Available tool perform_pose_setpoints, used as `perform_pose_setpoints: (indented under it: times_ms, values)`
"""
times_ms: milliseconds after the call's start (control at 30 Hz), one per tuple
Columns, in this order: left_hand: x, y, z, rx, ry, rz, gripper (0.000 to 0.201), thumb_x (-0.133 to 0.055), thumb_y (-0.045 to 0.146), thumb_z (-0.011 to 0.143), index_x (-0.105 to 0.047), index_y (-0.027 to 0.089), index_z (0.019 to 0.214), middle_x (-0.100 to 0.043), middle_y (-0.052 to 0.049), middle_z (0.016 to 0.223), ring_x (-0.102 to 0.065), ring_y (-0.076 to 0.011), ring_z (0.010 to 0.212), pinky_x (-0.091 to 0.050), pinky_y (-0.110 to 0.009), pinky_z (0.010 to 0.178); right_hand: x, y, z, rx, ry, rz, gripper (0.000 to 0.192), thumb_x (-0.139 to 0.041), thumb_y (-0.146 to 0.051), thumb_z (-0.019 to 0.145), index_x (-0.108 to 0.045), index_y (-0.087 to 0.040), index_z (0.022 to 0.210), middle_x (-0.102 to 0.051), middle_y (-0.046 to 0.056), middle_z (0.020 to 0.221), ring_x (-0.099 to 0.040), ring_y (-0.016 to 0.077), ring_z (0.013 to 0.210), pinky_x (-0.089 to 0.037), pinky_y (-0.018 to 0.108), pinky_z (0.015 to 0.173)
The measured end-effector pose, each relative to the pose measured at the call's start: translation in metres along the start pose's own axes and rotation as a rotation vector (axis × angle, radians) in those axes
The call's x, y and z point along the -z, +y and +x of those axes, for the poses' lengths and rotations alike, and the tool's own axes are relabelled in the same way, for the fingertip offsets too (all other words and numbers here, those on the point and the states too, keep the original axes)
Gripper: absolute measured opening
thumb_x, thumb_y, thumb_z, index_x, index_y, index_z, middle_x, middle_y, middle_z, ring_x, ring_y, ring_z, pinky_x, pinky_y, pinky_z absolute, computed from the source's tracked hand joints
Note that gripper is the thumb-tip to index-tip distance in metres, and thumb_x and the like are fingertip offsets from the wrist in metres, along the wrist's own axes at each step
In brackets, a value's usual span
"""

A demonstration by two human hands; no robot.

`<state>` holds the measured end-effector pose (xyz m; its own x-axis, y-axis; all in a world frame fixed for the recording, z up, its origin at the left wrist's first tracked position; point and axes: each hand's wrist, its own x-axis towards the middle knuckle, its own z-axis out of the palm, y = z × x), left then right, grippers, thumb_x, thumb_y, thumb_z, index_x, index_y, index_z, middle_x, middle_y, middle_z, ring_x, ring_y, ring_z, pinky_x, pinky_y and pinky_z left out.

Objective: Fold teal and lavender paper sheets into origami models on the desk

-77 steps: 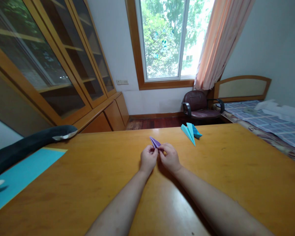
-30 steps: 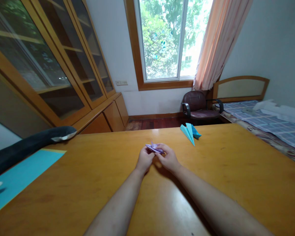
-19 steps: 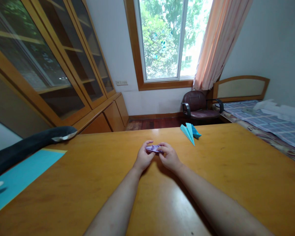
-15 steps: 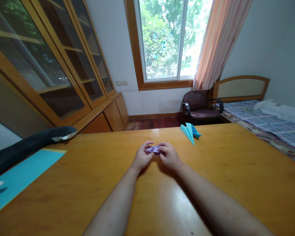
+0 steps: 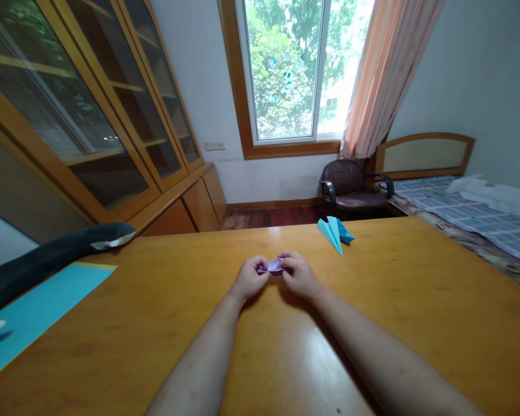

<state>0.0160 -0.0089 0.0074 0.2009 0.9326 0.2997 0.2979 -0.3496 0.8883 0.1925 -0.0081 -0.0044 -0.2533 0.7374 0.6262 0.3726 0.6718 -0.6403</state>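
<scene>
Between 2 hands [image 5: 249, 279] [image 5: 302, 277], folded purple paper [image 5: 274, 265], pinched at either side

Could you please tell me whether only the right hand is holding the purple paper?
No, the left hand and the right hand both grip the purple paper, one at each end.

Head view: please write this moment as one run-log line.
left hand: holds purple folded paper | right hand: holds its other end | turquoise paper plane: on wooden table, beyond the hands
</scene>
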Motion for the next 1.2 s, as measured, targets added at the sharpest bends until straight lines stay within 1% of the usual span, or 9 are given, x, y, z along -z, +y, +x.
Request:
perform_pose_setpoints:
  times_ms: [100,167,300,400,533,767,900,1000,1200]
  values:
    - [0.0,0.003,0.0,0.026,-0.004,0.008,0.003,-0.059,0.014,0.065,-0.058,0.015,0.067,-0.058,0.003,0.064,-0.051,-0.0096,0.059,-0.041,-0.02,0.058,0.0,0.001,0.0,-0.014,0.007,0.022,0.03,-0.048,0.0,0.067,-0.068,-0.019,0.079,-0.063,0.007,0.096,-0.058,0.0183,0.092,-0.047,0.033,0.086]
    - [0.0,0.004,0.0,0.047,0.006,-0.009,0.007,-0.061,0.017,0.065,-0.063,0.015,0.071,-0.063,0.0,0.068,-0.056,-0.0114,0.062,-0.044,-0.021,0.061,0.0,0.001,0.001,-0.029,0.01,0.037,0.029,-0.048,-0.001,0.067,-0.067,-0.019,0.079,-0.063,0.007,0.096,-0.058,0.0182,0.092,-0.047,0.033,0.086]
    - [0.0,0.003,0.002,0.068,0.071,-0.055,0.01,-0.064,0.02,0.065,-0.068,0.014,0.073,-0.069,-0.004,0.073,-0.062,-0.015,0.068,-0.048,-0.025,0.066,0.0,0.001,0.002,-0.081,0.022,0.078,0.022,-0.051,-0.005,0.069,-0.066,-0.019,0.078,-0.063,0.007,0.096,-0.059,0.0179,0.091,-0.048,0.032,0.084]
    - [0.0,0.001,0.003,0.051,0.099,-0.072,0.009,-0.063,0.018,0.066,-0.069,0.015,0.071,-0.07,-0.004,0.073,-0.063,-0.0157,0.069,-0.049,-0.026,0.069,0.001,0.002,0.004,-0.112,0.016,0.12,0.016,-0.054,-0.009,0.07,-0.065,-0.018,0.077,-0.063,0.006,0.089,-0.059,0.0172,0.084,-0.048,0.03,0.078]
    - [-0.001,-0.001,0.004,0.031,0.118,-0.063,0.007,-0.063,0.016,0.065,-0.07,0.015,0.068,-0.07,-0.004,0.07,-0.063,-0.0156,0.067,-0.05,-0.027,0.068,0.002,0.002,0.005,-0.15,0.002,0.136,0.015,-0.053,-0.008,0.068,-0.063,-0.018,0.072,-0.064,0.003,0.08,-0.059,0.016,0.076,-0.047,0.027,0.071]
    - [-0.003,-0.002,0.003,-0.002,0.126,-0.025,0.006,-0.062,0.014,0.066,-0.067,0.015,0.063,-0.069,-0.003,0.067,-0.062,-0.0149,0.065,-0.049,-0.025,0.065,-0.005,0.006,0.002,-0.221,-0.003,0.221,0.006,-0.055,-0.014,0.07,-0.058,-0.018,0.067,-0.064,0.002,0.079,-0.058,0.0155,0.072,-0.047,0.027,0.068]
    - [-0.004,-0.004,0.003,0.019,0.134,-0.015,0.005,-0.061,0.013,0.065,-0.066,0.014,0.065,-0.068,-0.002,0.067,-0.062,-0.0141,0.064,-0.048,-0.024,0.063,-0.006,0.008,0.001,-0.24,0.015,0.276,0.007,-0.053,-0.013,0.07,-0.054,-0.018,0.066,-0.063,0.002,0.079,-0.058,0.0149,0.071,-0.048,0.026,0.067]
    - [-0.003,-0.006,0.003,0.016,0.146,0.034,0.008,-0.06,0.012,0.066,-0.067,0.014,0.069,-0.068,-0.002,0.069,-0.062,-0.0143,0.065,-0.048,-0.024,0.064,-0.003,0.005,0.002,-0.193,-0.016,0.245,0.006,-0.054,-0.014,0.071,-0.056,-0.018,0.068,-0.063,0.003,0.083,-0.059,0.0153,0.075,-0.048,0.027,0.069]
    - [-0.001,-0.006,0.003,-0.008,0.145,0.105,0.011,-0.059,0.012,0.069,-0.068,0.015,0.073,-0.069,-0.003,0.072,-0.063,-0.0154,0.067,-0.049,-0.025,0.066,0.001,-0.002,0.003,-0.128,-0.039,0.065,0.012,-0.057,-0.015,0.076,-0.067,-0.019,0.081,-0.061,0.009,0.103,-0.059,0.0195,0.097,-0.047,0.034,0.088]
